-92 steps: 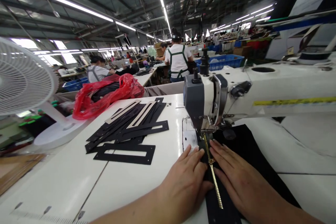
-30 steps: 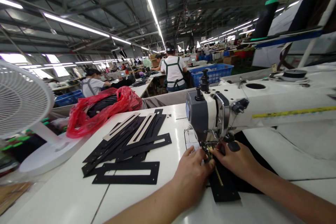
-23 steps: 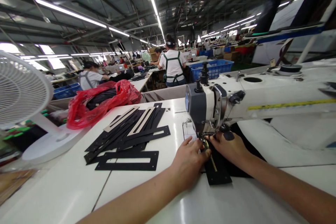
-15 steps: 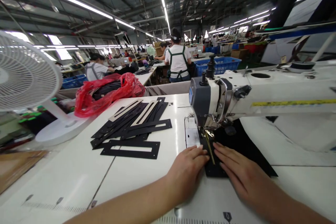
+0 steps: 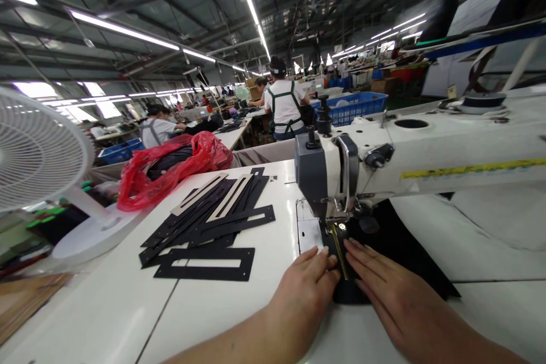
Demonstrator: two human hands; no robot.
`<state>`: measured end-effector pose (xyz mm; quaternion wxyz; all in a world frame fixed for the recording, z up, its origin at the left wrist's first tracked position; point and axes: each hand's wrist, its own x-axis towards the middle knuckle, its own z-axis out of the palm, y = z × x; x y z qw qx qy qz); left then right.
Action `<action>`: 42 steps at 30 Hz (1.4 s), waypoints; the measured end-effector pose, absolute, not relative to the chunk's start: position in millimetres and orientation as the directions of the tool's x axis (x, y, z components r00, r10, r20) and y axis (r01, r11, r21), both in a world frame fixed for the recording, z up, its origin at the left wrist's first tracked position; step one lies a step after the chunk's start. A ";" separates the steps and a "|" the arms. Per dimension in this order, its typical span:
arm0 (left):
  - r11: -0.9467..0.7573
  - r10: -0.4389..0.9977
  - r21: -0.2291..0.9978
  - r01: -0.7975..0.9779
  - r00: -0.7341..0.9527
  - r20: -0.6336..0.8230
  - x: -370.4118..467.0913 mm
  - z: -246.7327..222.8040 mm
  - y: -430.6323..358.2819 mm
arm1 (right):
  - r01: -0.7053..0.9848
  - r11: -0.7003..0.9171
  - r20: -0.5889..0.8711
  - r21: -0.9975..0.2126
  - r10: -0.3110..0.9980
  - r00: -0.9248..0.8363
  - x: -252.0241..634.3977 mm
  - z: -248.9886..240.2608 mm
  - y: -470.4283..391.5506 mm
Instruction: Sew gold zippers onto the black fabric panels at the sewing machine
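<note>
A black fabric piece (image 5: 396, 239) lies under the sewing machine head (image 5: 311, 176). A zipper with gold teeth (image 5: 340, 253) runs along it toward me, its metal slider close to the presser foot. My left hand (image 5: 301, 293) rests at the left edge of the piece, fingers slightly bent and fingertips pressing down beside the zipper. On the other side my right hand (image 5: 386, 284) lies flat on the fabric, fingers stretched out and side by side. The tips of both hands point toward the needle area, which is partly hidden by the machine head.
Left of the machine lies a pile of black slotted strips (image 5: 205, 264), with a few beige frames (image 5: 230, 198) on top. Behind it sits a red plastic bag (image 5: 170, 162) with dark material. A white fan (image 5: 85, 205) stands at left. Co-workers and a blue crate (image 5: 352, 108) are beyond.
The camera view has shifted slightly. The zipper slider now lies flatter by the presser foot. Both hands remain on the fabric on either side of the zipper.
</note>
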<state>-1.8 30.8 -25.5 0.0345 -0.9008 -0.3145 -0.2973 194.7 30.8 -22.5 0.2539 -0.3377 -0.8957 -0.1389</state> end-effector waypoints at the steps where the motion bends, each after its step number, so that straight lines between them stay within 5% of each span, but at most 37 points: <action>1: -0.800 0.548 0.125 0.587 0.628 0.552 -2.3 -25.8 32.5 | 0.677 0.733 0.546 0.066 0.541 -0.639 194.5 -22.5 32.1; 11: -0.818 0.549 0.209 0.536 0.617 0.564 -2.0 -19.9 46.5 | 0.693 0.717 0.541 0.067 0.558 -0.630 191.4 -21.5 45.2; 25: -0.714 0.699 0.481 0.508 0.553 0.454 -11.0 -26.6 54.5 | 0.672 0.739 0.546 0.045 0.545 -0.636 193.6 -29.3 68.5; 42: -0.659 0.748 0.508 0.555 0.556 0.362 -13.0 -24.4 69.9 | 0.726 0.687 0.452 -0.039 0.660 -0.600 192.1 -25.5 86.8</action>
